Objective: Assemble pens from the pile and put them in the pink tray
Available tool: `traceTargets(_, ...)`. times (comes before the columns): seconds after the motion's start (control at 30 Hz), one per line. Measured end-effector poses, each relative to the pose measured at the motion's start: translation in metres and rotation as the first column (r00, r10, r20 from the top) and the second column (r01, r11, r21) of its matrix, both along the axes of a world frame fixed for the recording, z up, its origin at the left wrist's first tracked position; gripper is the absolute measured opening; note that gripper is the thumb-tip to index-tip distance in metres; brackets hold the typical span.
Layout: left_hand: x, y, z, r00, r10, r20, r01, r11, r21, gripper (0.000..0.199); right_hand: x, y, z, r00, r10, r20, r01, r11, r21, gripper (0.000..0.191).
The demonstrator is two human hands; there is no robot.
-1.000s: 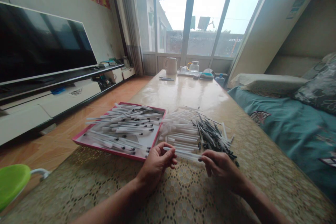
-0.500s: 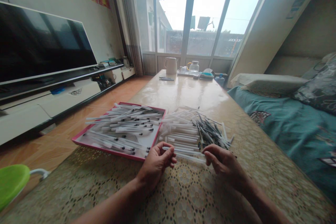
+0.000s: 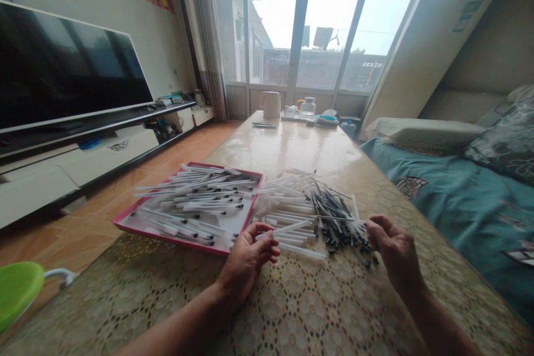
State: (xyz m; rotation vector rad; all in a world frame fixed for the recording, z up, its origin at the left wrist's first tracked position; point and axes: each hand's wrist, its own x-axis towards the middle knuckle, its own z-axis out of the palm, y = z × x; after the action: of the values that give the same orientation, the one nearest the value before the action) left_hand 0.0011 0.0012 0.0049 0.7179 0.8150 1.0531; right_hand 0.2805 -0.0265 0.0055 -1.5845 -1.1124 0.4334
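My left hand (image 3: pixel 252 250) is closed in a pinch on a white pen barrel (image 3: pixel 292 228), whose far end slants up to the right over other barrels. Between the fingertips of my right hand (image 3: pixel 394 247) is a thin pen refill (image 3: pixel 342 218), pointing left above a heap of dark refills (image 3: pixel 334 203). Loose white barrels (image 3: pixel 287 206) lie in a pile between the hands. Small black plugs (image 3: pixel 337 242) are strewn at the heap's near side. Left of my left hand, a pink-rimmed tray (image 3: pixel 164 238) holds many white barrels with black ends.
A patterned cover lies over the long table (image 3: pixel 292 300). At its far end stand a beige jug (image 3: pixel 272 105), a glass pitcher (image 3: pixel 307 107) and a tissue pack (image 3: pixel 327 118). A green stool (image 3: pixel 19 292) is at the left, a bed with teal covers (image 3: pixel 450 194) at the right.
My right hand has moved right, away from my left, and a refill now shows in its fingers. The barrel in my left hand now tilts up to the right. The tray stays put.
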Motion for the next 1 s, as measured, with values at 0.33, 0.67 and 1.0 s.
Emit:
traceTargets(0.33, 0.0, -0.003, 0.007, 1.0, 0.017, 0.013, -0.017, 0.999, 0.037, 0.067, -0.01, 0.004, -0.012, 0.983, -0.062, 0.175, 0.071, 0.996, -0.046, 0.04)
traceTargets(0.67, 0.0, -0.028, 0.032, 0.851, -0.248, -0.463, 0.427, 0.84, 0.335, 0.016, -0.016, 0.0, -0.009, 0.953, -0.027, 0.302, 0.041, 0.998, -0.038, 0.036)
traceTargets(1.0, -0.07, 0.019, 0.071, 0.359, 0.356, -0.863, 0.633, 0.586, 0.505, 0.014, -0.019, 0.0, -0.012, 0.943, 0.018, 0.333, -0.003, 0.999, -0.045, 0.037)
